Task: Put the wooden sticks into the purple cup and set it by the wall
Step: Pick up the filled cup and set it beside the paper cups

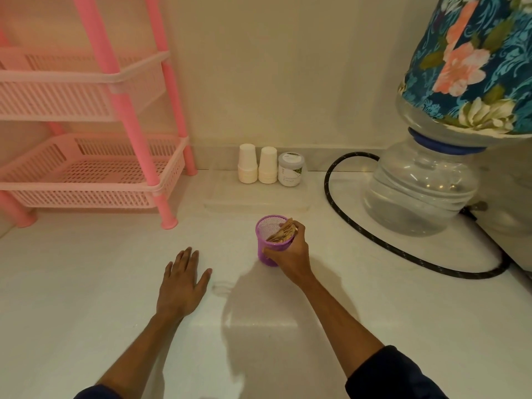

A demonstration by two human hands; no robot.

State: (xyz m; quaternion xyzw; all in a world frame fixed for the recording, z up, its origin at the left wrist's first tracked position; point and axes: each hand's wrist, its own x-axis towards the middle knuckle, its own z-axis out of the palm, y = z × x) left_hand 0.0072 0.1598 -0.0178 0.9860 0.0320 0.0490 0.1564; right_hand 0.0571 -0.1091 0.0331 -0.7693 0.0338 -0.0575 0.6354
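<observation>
on counter: right hand grips purple cup, wooden sticks leaning rightward.

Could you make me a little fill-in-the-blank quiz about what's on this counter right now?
1. The wooden sticks are inside the ____ cup.
2. The right hand grips the cup while the left hand lies ____ on the counter.
3. By the wall stand ____ stacks of white paper cups beside a jar.
4. The shelf rack at left is ____.

Missing words: purple; flat; two; pink
</observation>
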